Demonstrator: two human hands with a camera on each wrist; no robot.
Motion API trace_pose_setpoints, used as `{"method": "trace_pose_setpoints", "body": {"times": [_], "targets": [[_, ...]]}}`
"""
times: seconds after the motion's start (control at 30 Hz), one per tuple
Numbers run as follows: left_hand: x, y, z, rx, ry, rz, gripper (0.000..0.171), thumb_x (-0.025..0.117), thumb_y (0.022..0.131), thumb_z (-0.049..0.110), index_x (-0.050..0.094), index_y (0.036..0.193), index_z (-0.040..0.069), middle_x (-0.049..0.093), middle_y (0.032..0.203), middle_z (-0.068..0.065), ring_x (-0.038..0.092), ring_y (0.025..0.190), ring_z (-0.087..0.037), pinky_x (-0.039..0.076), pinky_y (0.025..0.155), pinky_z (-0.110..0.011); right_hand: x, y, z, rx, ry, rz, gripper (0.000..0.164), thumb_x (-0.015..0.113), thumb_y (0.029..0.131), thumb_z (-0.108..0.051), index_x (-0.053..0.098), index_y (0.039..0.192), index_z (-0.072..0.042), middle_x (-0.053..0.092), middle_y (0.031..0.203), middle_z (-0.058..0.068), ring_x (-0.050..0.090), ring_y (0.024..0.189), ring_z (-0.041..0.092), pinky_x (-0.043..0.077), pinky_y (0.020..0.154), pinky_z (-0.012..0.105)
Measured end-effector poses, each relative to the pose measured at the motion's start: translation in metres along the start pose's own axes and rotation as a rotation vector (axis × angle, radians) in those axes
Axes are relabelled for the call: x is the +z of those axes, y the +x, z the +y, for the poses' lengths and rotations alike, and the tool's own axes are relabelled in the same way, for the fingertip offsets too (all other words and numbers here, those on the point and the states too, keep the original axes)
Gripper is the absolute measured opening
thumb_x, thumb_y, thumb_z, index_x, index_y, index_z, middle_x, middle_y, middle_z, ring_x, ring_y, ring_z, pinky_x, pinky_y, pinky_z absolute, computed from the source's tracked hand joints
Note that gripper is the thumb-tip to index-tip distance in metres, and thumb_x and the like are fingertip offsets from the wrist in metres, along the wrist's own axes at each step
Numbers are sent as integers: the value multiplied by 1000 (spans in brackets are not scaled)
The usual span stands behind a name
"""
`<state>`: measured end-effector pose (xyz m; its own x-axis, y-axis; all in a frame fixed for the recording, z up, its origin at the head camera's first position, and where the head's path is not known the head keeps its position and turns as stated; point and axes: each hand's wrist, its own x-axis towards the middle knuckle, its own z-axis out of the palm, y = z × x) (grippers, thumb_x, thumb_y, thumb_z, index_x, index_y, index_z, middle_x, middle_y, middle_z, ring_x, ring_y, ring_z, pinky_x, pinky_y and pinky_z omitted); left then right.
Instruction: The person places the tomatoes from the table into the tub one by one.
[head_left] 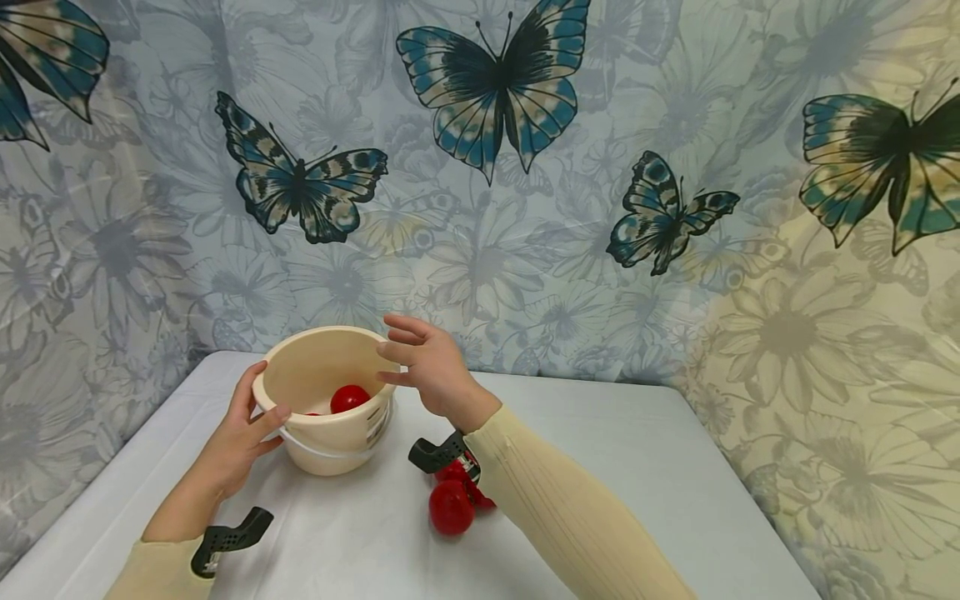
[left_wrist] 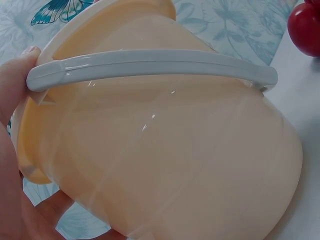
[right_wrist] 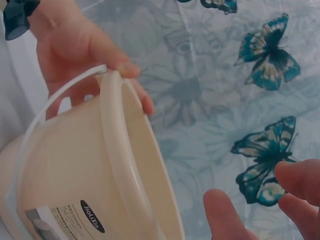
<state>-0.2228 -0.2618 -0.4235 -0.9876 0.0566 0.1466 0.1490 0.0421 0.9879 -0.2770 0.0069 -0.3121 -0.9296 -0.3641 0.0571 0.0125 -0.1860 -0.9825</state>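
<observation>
A cream plastic bucket (head_left: 330, 446) with a pale carrying handle (left_wrist: 150, 65) stands on the table, tilted toward me. My left hand (head_left: 238, 437) grips its rim at the left, thumb and fingers on either side of the wall. At the bucket's right, my right hand (head_left: 429, 367) hovers by the rim with fingers extended, holding nothing. Inside the bucket lies a shiny red round thing (head_left: 349, 398), with a sliver of another red thing beside it. More red round things, one of them a glossy ball shape (head_left: 451, 507), sit on the table under my right wrist, partly hidden by it.
A white cloth covers the table (head_left: 600, 467). Behind it hangs a floral curtain (head_left: 487, 250) printed with butterflies, close to the bucket's far side. Dark camera mounts (head_left: 232, 540) are strapped to both wrists.
</observation>
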Motion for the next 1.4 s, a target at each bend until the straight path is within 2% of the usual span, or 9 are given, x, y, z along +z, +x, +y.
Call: {"method": "trace_pose_setpoints", "body": {"times": [0.13, 0.27, 0.53, 0.6, 0.8, 1.03, 1.2, 1.4], "targets": [[-1, 0, -1, 0, -1, -3, 84, 55, 104, 19, -8, 159, 28, -14, 164, -12, 11, 141, -55, 25, 97, -77, -2, -1, 1, -5, 7, -2, 44, 69, 92, -3, 63, 134, -15, 54, 134, 10, 59, 116, 28, 57, 79, 47], [-1, 0, -1, 4, 4, -9, 83, 55, 104, 20, -8, 159, 28, -14, 164, -13, 11, 141, -56, 25, 97, -77, -8, -6, 4, -4, 63, 11, 44, 69, 92, -3, 62, 134, -16, 54, 135, 9, 56, 120, 29, 55, 83, 50], [1, 1, 1, 6, 4, -10, 84, 55, 104, 20, -7, 159, 28, -13, 164, -13, 9, 141, -56, 24, 96, -78, -37, -38, 14, 24, 395, 44, 51, 67, 96, -10, 51, 144, -11, 52, 138, 18, 50, 128, 40, 52, 91, 50], [1, 1, 1, 6, 3, -9, 84, 55, 104, 20, -8, 159, 28, -13, 164, -13, 9, 141, -56, 24, 96, -78, -48, -48, 18, 27, 431, 43, 52, 63, 98, -11, 47, 147, -11, 50, 141, 19, 50, 129, 39, 50, 93, 51], [1, 1, 2, 4, -6, -16, 84, 55, 104, 20, -8, 159, 28, -13, 164, -13, 9, 141, -56, 23, 96, -78, -89, -77, 30, 35, 415, 47, 57, 59, 101, -15, 37, 152, -11, 41, 149, 20, 47, 131, 39, 48, 96, 51], [1, 1, 2, 5, -13, -9, 84, 55, 104, 20, -7, 159, 29, -13, 164, -13, 9, 142, -56, 22, 97, -78, -152, -107, 36, 35, 354, 54, 55, 54, 104, -17, 33, 154, -9, 31, 155, 21, 40, 137, 39, 45, 98, 52], [1, 0, 2, -5, -4, 0, 84, 56, 103, 21, -7, 159, 30, -13, 164, -12, 8, 142, -54, 23, 97, -78, -196, -124, 42, 59, 291, 90, 54, 49, 107, -18, 28, 155, -10, 29, 156, 20, 33, 141, 41, 44, 100, 53], [1, -1, 1, -5, -5, -4, 84, 56, 104, 20, -7, 159, 31, -14, 164, -11, 9, 142, -54, 24, 97, -78, -229, -140, 54, 108, 212, 134, 56, 48, 107, -18, 25, 157, -8, 31, 154, 19, 29, 142, 44, 42, 102, 53]]}}
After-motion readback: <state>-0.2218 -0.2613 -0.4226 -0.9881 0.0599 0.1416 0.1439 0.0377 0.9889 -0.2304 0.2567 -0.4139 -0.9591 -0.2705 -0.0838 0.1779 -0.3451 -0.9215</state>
